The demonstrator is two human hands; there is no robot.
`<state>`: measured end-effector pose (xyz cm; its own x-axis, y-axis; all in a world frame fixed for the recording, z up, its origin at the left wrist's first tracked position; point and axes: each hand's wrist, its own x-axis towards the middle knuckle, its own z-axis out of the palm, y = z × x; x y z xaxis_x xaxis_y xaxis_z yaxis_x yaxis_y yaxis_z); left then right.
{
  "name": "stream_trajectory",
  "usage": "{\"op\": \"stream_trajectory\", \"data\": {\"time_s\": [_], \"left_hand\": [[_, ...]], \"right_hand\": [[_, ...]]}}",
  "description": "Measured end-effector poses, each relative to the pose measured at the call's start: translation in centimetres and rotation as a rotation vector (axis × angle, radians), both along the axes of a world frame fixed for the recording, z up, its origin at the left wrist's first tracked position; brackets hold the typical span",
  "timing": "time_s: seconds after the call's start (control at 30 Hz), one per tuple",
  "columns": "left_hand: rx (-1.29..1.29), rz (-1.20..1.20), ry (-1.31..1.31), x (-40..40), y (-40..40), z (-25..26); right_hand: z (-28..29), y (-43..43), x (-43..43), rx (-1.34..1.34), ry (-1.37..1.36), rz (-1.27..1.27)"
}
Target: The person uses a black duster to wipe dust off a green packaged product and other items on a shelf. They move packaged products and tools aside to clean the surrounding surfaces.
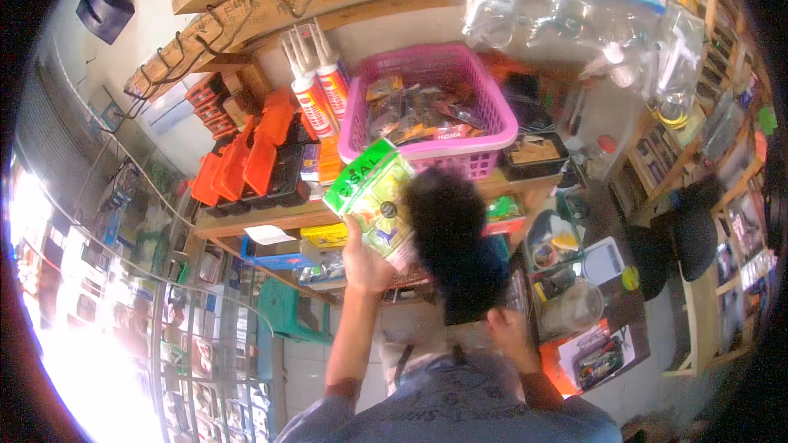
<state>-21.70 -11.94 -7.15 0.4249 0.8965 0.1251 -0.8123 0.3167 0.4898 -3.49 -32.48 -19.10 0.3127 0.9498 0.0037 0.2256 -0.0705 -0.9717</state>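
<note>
My left hand (368, 261) is shut on a flat packet (374, 206) with a green top band and a yellow-green printed face. The thumb lies along the packet's left edge, and the fingers are hidden behind it. A large, dark, blurred shape (455, 240) covers the packet's right edge; what it is cannot be told. My right hand (508, 329) is just below and right of that shape, blurred and partly hidden, so its grip is unclear. Beyond the packet, a pink plastic basket (502, 107) holds many small packets on a wooden shelf (265, 218).
Orange and black bins (258, 163) and white-and-red sealant cartridges (314, 104) stand left of the basket. Clear bags (554, 21) hang at upper right. A green plastic stool (292, 311) is below left. At right are a white scale (603, 261) and a tray of small tools (597, 362).
</note>
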Motion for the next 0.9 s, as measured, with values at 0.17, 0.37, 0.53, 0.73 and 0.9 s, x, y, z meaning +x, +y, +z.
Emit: {"op": "stream_trajectory", "data": {"time_s": [0.17, 0.37, 0.53, 0.73, 0.9], "left_hand": [[-0.034, -0.135, -0.08, 0.5, -0.6, 3.2], [0.162, -0.13, 0.038, 1.7, 1.5, 6.1], [0.29, -0.449, -0.085, 2.1, 8.0, 7.3], [0.181, -0.334, 0.238, 6.0, 12.6, 11.3], [0.189, -0.355, 0.171, 6.6, 13.4, 10.7]], "right_hand": [[0.7, -0.1, 0.5, -0.091, -0.252, 0.093], [-8.6, 0.6, -0.3, -0.022, 0.109, -0.06], [0.0, 3.9, -2.0, 0.09, 0.323, -0.162], [2.6, 7.9, -1.0, 0.117, -0.112, -0.159], [3.1, 9.7, -1.7, 0.069, -0.146, -0.368]]}}
